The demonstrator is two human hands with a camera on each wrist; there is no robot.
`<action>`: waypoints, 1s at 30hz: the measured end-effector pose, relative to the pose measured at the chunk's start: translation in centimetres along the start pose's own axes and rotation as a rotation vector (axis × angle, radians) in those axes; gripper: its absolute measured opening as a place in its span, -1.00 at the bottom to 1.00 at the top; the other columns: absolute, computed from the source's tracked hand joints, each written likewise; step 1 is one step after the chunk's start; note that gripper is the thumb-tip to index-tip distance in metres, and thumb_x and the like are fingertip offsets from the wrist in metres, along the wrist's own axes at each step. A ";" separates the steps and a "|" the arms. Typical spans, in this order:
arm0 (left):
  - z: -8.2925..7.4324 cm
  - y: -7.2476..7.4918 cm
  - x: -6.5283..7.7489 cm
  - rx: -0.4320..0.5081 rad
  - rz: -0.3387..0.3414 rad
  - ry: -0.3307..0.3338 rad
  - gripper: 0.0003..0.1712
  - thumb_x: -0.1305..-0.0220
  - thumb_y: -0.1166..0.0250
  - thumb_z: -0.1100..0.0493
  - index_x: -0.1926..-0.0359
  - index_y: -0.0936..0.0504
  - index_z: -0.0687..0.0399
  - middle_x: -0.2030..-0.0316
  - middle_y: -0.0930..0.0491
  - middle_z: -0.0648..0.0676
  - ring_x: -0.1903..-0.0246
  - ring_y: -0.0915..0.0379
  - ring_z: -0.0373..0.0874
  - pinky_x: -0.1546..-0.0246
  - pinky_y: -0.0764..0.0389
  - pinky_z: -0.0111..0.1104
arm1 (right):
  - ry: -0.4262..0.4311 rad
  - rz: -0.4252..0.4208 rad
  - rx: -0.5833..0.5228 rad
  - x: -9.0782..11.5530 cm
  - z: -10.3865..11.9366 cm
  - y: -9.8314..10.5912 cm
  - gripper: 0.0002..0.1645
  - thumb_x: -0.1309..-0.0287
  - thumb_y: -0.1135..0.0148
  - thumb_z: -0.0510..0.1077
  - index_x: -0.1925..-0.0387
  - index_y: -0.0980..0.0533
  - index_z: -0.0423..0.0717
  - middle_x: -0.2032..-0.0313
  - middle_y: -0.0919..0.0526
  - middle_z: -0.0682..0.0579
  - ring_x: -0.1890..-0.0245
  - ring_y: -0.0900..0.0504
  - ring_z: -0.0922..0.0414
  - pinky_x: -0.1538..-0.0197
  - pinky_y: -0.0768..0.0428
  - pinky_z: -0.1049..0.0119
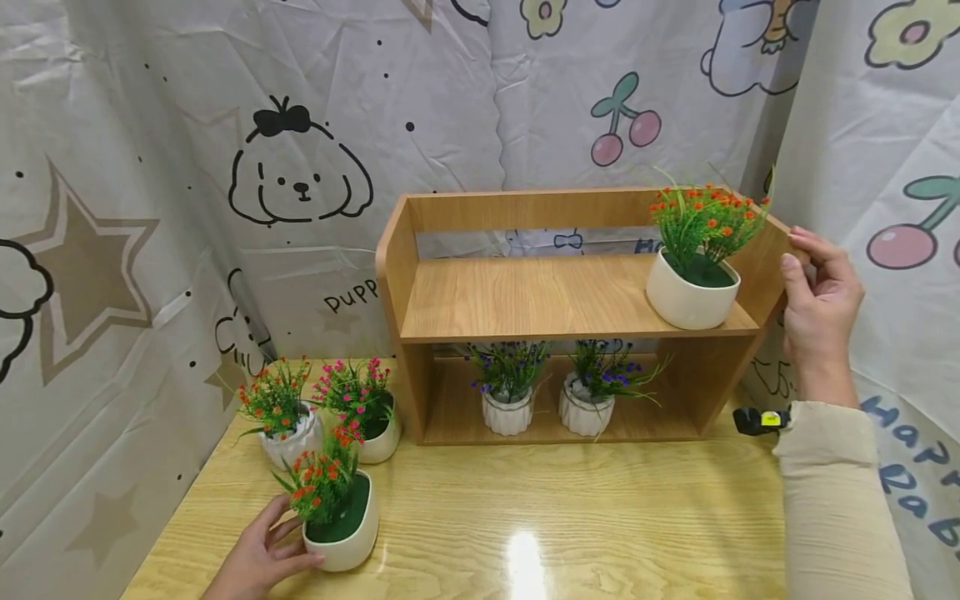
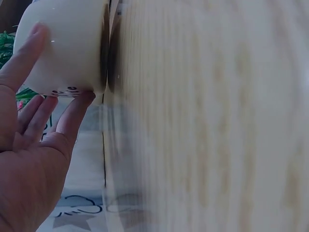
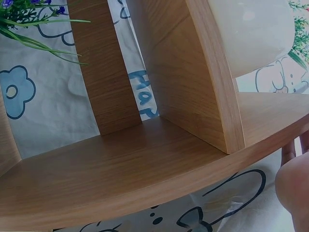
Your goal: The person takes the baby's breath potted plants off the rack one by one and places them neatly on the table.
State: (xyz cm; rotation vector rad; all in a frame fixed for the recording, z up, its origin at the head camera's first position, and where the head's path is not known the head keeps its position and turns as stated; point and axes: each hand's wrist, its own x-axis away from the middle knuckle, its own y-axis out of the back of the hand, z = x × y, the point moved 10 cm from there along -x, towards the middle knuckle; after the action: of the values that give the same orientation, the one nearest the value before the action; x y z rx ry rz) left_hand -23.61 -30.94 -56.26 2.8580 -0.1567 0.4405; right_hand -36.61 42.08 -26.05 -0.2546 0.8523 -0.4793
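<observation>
My left hand (image 1: 258, 554) holds a white pot with orange flowers (image 1: 348, 542) at the table's front left. In the left wrist view the thumb lies on one side of the white pot (image 2: 72, 48) and the fingers on the other. My right hand (image 1: 823, 292) grips the right side panel of a two-tier wooden shelf (image 1: 525, 292) near its top corner, thumb in front. A white pot with orange flowers (image 1: 693, 292) stands on the upper tier, close to that panel. In the right wrist view only part of the right hand (image 3: 294, 183) shows, beside the panel edge.
On the lower tier stand two ribbed white pots with purple flowers, a left pot (image 1: 508, 412) and a right pot (image 1: 587, 412). Left of the shelf are an orange-flowered plant (image 1: 288, 437) and a pink-flowered plant (image 1: 381, 437). Printed cloth (image 1: 450, 108) hangs behind the table (image 1: 600, 517).
</observation>
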 end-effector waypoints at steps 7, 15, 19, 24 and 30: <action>0.3 0.0 -0.1 -0.038 0.013 -0.011 0.36 0.03 -0.65 0.36 -0.61 0.10 0.24 -0.57 0.09 0.50 -0.50 -0.01 0.48 -0.18 -0.68 -0.22 | -0.003 -0.004 0.008 0.0 0.1 0.0 -0.69 -0.29 -0.23 -0.50 -0.04 -0.65 -0.36 -0.12 -0.69 -0.07 -0.23 -0.56 0.07 -0.20 -0.54 0.47; 0.1 0.0 0.4 -0.069 0.022 -0.049 0.38 0.07 -0.67 0.33 -0.61 0.08 0.25 -0.57 0.08 0.50 -0.51 0.01 0.50 -0.15 -0.70 -0.26 | 0.000 -0.005 -0.008 0.0 0.0 -0.1 -0.69 -0.28 -0.22 -0.52 -0.03 -0.65 -0.37 -0.10 -0.70 -0.07 -0.24 -0.55 0.06 -0.20 -0.55 0.47; 0.2 0.0 0.3 -0.077 0.021 -0.038 0.39 0.05 -0.67 0.30 -0.62 0.09 0.21 -0.58 0.10 0.48 -0.51 0.01 0.50 -0.18 -0.69 -0.25 | -0.003 -0.008 0.003 0.0 0.0 0.0 -0.69 -0.28 -0.22 -0.51 -0.03 -0.65 -0.37 -0.11 -0.70 -0.08 -0.25 -0.55 0.05 -0.22 -0.55 0.47; -0.9 0.9 0.9 -0.141 -0.036 -0.053 0.36 -0.05 -0.64 0.23 -0.62 0.14 0.20 -0.56 0.06 0.46 -0.46 -0.14 0.47 -0.26 -0.63 -0.19 | -0.005 -0.006 0.013 0.0 0.2 -0.1 -0.69 -0.29 -0.23 -0.50 -0.03 -0.65 -0.36 -0.12 -0.69 -0.08 -0.24 -0.55 0.06 -0.21 -0.55 0.47; -8.9 2.6 4.7 -0.107 -0.189 -0.513 0.39 0.03 -0.53 0.58 -0.66 0.15 0.13 -0.53 -0.12 0.06 -0.30 -0.35 -0.49 -0.13 -0.59 -0.62 | -0.012 0.003 0.024 0.0 0.1 -0.1 -0.69 -0.30 -0.23 -0.49 -0.04 -0.65 -0.35 -0.13 -0.69 -0.06 -0.23 -0.55 0.07 -0.20 -0.55 0.48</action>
State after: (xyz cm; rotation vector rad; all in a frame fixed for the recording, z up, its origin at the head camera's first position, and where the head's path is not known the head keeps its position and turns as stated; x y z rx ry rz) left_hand -21.98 -31.48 -46.03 2.7799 0.0023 -0.3328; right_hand -36.56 41.98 -26.00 -0.2340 0.8351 -0.4839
